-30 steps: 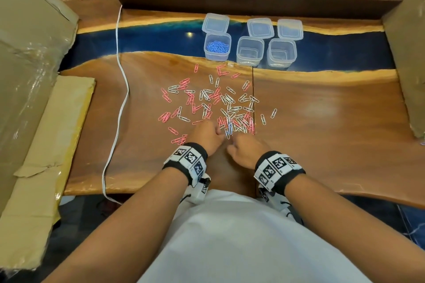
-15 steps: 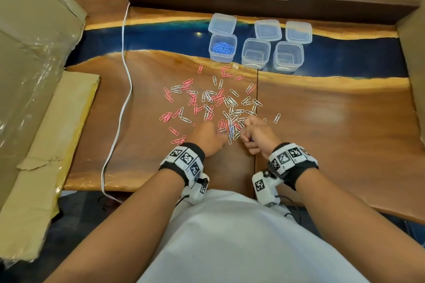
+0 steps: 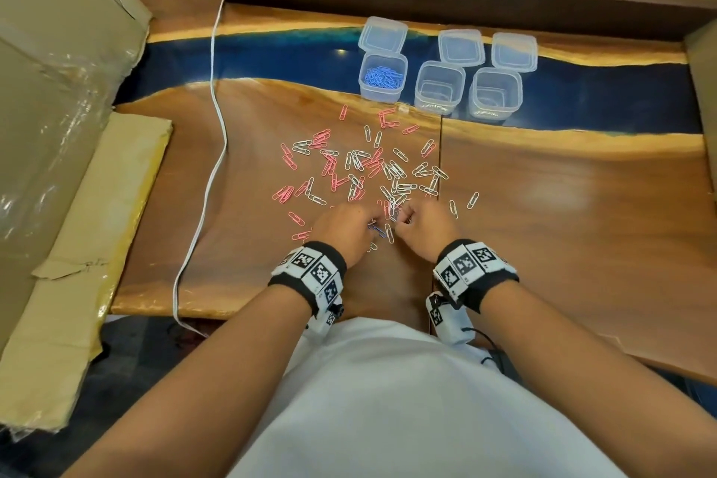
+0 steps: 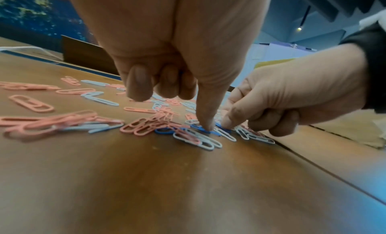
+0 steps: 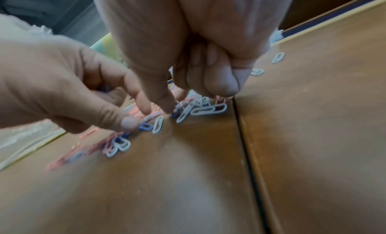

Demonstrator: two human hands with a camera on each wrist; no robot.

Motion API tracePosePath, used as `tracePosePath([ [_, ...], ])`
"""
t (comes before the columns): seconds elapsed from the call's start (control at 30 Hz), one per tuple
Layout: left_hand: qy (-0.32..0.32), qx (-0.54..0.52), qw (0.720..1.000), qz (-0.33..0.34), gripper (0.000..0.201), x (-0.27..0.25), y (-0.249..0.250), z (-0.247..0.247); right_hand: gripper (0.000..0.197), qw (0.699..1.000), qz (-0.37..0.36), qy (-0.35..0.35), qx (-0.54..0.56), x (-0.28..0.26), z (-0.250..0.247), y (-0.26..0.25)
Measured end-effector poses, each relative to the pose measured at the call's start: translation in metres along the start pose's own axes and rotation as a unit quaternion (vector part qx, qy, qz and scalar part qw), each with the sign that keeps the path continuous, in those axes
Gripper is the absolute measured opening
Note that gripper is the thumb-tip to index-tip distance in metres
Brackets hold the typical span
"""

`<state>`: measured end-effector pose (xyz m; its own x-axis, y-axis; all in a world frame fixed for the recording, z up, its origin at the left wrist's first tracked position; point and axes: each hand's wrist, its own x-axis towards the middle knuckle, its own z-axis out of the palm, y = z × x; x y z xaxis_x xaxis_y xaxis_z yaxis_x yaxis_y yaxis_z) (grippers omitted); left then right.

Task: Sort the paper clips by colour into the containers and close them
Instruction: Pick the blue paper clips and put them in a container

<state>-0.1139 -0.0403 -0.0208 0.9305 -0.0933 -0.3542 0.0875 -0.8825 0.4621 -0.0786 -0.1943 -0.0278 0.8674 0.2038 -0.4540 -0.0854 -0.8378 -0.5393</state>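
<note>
Pink and white paper clips [image 3: 364,167] lie scattered mid-table, with a few blue clips [image 3: 377,231] at the near edge. My left hand [image 3: 370,223] has its fingers curled, blue showing inside them [image 4: 180,72]; one fingertip presses a blue clip [image 4: 205,129] onto the table. Right beside it, my right hand [image 3: 403,219] is curled too, its thumb and forefinger tips pinching at a blue clip [image 5: 173,114]. At the back stand three clear containers: the left one [image 3: 382,95] holds blue clips, the middle [image 3: 439,105] and right [image 3: 494,111] look empty. Their lids [image 3: 461,47] lie just behind them.
A white cable [image 3: 217,151] runs down the table's left side. Cardboard [image 3: 58,89] rises at the left, with a flat sheet [image 3: 97,225] below it and more cardboard [image 3: 702,70] at the right. A dark wooden board [image 3: 426,0] closes the back. A seam [image 3: 440,186] splits the tabletop.
My right hand has moved forward into the near edge of the pile, close beside my left hand. The left hand has stayed about where it was.
</note>
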Motion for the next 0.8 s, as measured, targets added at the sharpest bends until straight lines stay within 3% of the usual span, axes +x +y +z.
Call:
tracePosePath([
  [0.23, -0.069, 0.082, 0.994, 0.033, 0.009, 0.01, 0.006, -0.007, 0.011, 1.0, 0.028, 0.011, -0.002, -0.011, -0.02, 0.021],
  [0.47, -0.107, 0.154, 0.981, 0.046, 0.009, 0.008, 0.013, -0.014, 0.006, 0.998, -0.007, 0.015, -0.062, -0.003, -0.002, -0.007],
  [0.53, -0.091, 0.075, 0.993, 0.016, 0.01, 0.005, 0.006, -0.014, 0.015, 0.995, -0.002, 0.016, -0.094, 0.0, 0.001, -0.012],
  [0.6, -0.06, -0.078, 0.995, -0.031, 0.014, 0.0, -0.005, -0.015, 0.024, 0.992, 0.003, 0.004, -0.128, 0.003, 0.003, -0.015],
  [0.7, -0.017, -0.276, 0.955, -0.108, 0.017, -0.01, -0.021, -0.022, 0.03, 0.987, 0.026, -0.011, -0.157, 0.008, 0.007, -0.019],
  [0.8, -0.022, -0.415, 0.895, -0.162, 0.025, -0.015, -0.039, -0.024, 0.031, 0.985, 0.011, -0.028, -0.17, 0.008, 0.013, -0.021],
])
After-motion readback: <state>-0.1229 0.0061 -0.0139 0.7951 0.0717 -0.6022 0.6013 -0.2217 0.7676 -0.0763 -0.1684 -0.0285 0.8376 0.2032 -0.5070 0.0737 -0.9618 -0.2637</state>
